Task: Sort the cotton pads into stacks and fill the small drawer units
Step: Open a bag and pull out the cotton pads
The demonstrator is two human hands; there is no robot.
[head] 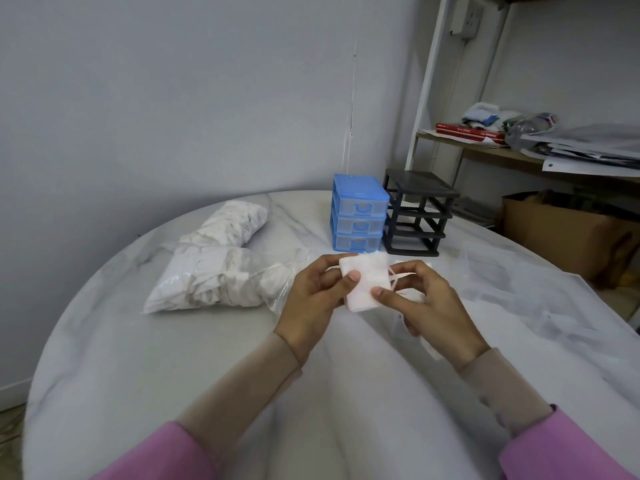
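Pink sleeves over beige cuffs lead up to both hands, which meet above the round white marble-patterned bench (104, 341) just in front of the blue plastic three-drawer unit (359, 213). Between them sits a small square stack of white cotton pads (363, 284). The left hand (311, 299) pinches it with the thumb on its face and fingers curled behind; the right hand (426, 299) presses a thumb on its lower corner and also seems to hold a few loose pads fanned out behind.

Slipping looks the likeliest trouble: the pads are thin and soft, so an uneven squeeze could skew the stack or let the fanned pads drop onto the bench. All three blue drawers appear closed, so one hand would have to let go to pull one, leaving the stack in a one-handed pinch. Right of the blue unit stands a black plastic drawer frame (417, 216) with no drawers visible. Left of it lie two clear bags of white cotton pads (221, 268).
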